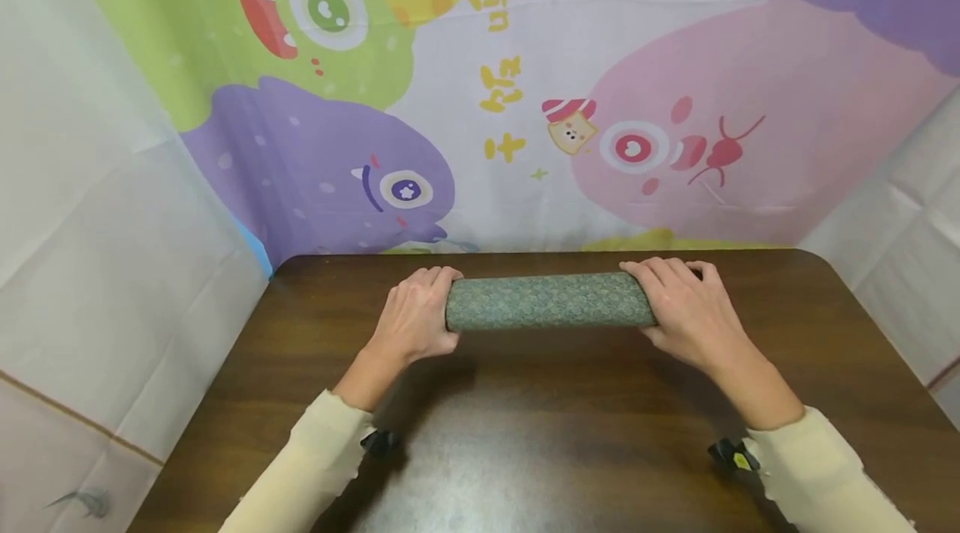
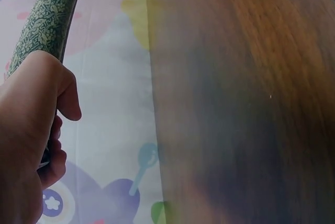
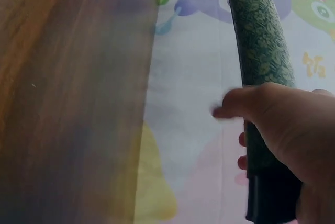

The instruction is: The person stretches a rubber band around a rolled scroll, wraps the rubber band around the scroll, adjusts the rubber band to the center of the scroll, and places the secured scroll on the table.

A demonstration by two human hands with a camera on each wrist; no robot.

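Note:
A long, thick bar-like thing (image 1: 551,302) with a green leafy floral pattern is held level above the brown table, crosswise, in both hands. Its exact kind I cannot tell. My left hand (image 1: 422,312) grips its left end, thumb on the near side and fingers wrapped behind. At the other end, my right hand (image 1: 686,304) holds it the same way, fingers over the top and thumb below. The right wrist view shows a plain black end piece (image 3: 272,198) under the right hand. Patterned cloth covering (image 2: 44,30) also shows beyond the left thumb.
The dark wooden table (image 1: 555,433) has rounded far corners. Behind it hangs a curtain (image 1: 510,208) printed with cartoon monsters. Pale sheeting (image 1: 82,183) flanks the left side, with more white sheeting (image 1: 900,241) to the right.

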